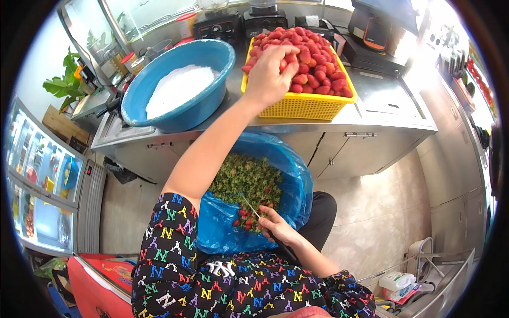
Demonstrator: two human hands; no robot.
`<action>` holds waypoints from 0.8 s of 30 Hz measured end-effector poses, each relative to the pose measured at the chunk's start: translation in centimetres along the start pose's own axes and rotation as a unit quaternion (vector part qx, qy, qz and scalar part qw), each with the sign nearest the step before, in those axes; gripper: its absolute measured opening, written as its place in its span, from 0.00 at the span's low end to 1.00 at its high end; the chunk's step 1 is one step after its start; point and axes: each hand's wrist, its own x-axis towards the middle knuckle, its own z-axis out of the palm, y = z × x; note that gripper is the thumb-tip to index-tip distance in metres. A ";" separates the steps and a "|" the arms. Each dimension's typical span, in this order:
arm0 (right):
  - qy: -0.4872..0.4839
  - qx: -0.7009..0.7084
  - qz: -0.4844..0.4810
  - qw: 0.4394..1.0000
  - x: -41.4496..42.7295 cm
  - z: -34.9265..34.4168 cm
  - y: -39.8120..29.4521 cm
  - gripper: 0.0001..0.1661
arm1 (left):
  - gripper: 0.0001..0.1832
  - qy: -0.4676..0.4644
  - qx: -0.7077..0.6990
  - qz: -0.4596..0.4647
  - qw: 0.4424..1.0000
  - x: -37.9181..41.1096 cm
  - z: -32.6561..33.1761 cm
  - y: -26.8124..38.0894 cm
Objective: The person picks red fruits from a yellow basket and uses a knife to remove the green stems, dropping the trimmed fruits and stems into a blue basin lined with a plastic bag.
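Observation:
My left hand (273, 75) reaches over the yellow plastic basket (306, 109), its curled fingers at the heaped red strawberries (312, 81). Berries show between thumb and forefinger, but whether they are gripped is unclear. Near my lap, my right hand (276, 227) is closed round the dark handle of a small knife (251, 206), its blade pointing up and left. Below the blade stands a blue tub lined with a blue plastic bag (222, 234), holding many green strawberry tops (246, 175) and some red strawberries (247, 220). A blue basin (191, 113) left of the basket contains a white substance (181, 89).
Basin and basket stand on a steel counter (381, 115) with cabinet doors below. Blender bases (218, 30) and a dark machine (373, 35) are behind them. A glass-door fridge (47, 179) is at the left, a red chair-like object (87, 286) lower left, and white containers (397, 281) lower right.

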 end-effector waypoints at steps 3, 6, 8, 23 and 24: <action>-0.001 -0.015 0.007 1.000 -0.1 -1.3 0.6 0.32 | 0.12 -0.003 0.100 -0.007 0.995 5.0 1.9 -2.2; -0.001 -0.036 0.016 0.999 0.1 -1.8 0.9 0.32 | 0.13 -0.038 0.168 -0.053 0.984 9.8 3.1 -5.9; 0.002 -0.026 0.021 0.999 -0.1 -1.9 0.4 0.32 | 0.13 -0.099 0.208 -0.049 0.972 11.6 4.2 -7.2; 0.006 -0.005 -0.023 1.000 0.9 -3.3 0.1 0.32 | 0.21 -0.129 0.030 0.032 0.991 10.4 -0.7 -4.9; 0.023 -0.004 -0.025 0.999 0.8 -3.4 0.0 0.31 | 0.21 -0.133 0.017 0.025 0.991 9.1 -2.1 -2.9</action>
